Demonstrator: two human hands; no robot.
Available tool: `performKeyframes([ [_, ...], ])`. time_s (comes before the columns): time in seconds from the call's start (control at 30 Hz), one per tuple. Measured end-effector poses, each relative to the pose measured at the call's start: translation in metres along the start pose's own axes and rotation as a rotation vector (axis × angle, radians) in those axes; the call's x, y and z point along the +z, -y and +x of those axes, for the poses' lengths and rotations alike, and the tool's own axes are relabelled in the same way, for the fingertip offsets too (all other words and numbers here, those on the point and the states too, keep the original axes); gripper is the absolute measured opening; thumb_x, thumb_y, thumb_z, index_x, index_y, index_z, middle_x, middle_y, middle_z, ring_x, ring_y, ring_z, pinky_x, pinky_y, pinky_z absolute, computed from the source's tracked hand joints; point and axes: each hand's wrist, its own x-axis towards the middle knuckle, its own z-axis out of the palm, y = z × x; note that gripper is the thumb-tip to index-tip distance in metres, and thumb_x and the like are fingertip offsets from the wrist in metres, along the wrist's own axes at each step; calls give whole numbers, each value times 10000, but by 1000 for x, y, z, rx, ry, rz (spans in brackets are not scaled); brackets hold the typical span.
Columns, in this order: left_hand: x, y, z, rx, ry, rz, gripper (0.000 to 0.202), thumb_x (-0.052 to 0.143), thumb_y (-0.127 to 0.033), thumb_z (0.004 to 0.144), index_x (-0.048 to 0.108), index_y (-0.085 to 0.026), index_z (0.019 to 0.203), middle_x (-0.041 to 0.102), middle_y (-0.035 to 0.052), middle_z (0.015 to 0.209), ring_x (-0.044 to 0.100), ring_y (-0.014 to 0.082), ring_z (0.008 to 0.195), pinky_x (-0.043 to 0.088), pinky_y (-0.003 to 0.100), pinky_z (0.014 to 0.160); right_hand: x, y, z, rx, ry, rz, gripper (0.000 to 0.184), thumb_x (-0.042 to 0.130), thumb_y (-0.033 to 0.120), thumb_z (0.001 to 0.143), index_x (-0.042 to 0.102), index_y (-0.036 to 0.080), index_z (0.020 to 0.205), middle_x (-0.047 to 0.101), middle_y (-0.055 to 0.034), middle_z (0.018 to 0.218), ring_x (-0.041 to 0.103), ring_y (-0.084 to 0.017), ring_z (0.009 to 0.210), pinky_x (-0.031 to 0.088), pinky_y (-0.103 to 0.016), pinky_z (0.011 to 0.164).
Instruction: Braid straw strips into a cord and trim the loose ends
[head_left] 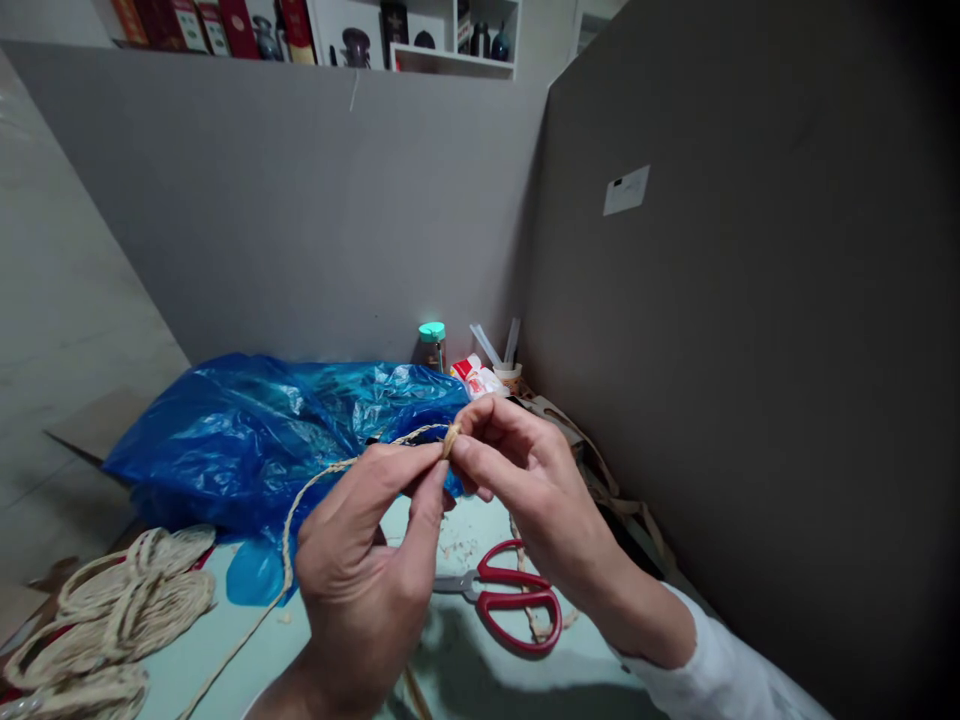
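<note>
My left hand [375, 560] and my right hand [525, 470] meet above the table, both closed in a pinch. Between their fingertips is a small knotted or wrapped bit of straw-coloured braided cord [451, 440]. From there the cord runs left over the blue bag, then down to the lower left table edge. Below my hands lie red-handled scissors [517, 600], blades pointing left and partly hidden behind my left hand. A thin piece of cord passes under their handles. Several bundles of woven straw cord [135, 600] lie at the lower left.
A large blue plastic bag [247, 420] covers the back of the pale green table [247, 640]. Behind it stand a jar with a turquoise lid [433, 335], a red-and-white packet [476, 378] and a cup [508, 376]. Grey partitions [337, 220] rise at the back and right.
</note>
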Motion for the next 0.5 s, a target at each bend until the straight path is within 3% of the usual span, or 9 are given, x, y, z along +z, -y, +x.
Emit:
performKeyframes([
  [0.1,0,-2,3,-66,-9,-77,198,667,-89,814,747,-248,902,686,-25,782,609,112,657,499,217,635,-3,2,0,-17,47,13,132,596,186,857,535,165,742,508,50,645,504,-64,563,428,-191,538],
  [0.3,-3,-7,17,-589,41,-513,13,739,-228,769,748,-220,774,685,-15,744,621,112,671,514,187,653,-11,8,-2,-84,154,-159,78,587,191,885,576,173,810,599,20,697,584,-103,636,486,-240,632],
  [0.5,-5,-1,27,-868,158,-784,86,786,-183,709,703,-182,733,653,-21,671,587,80,560,489,168,549,-13,11,-2,-167,112,-392,96,581,145,872,595,174,782,592,31,672,534,-88,612,428,-222,594],
])
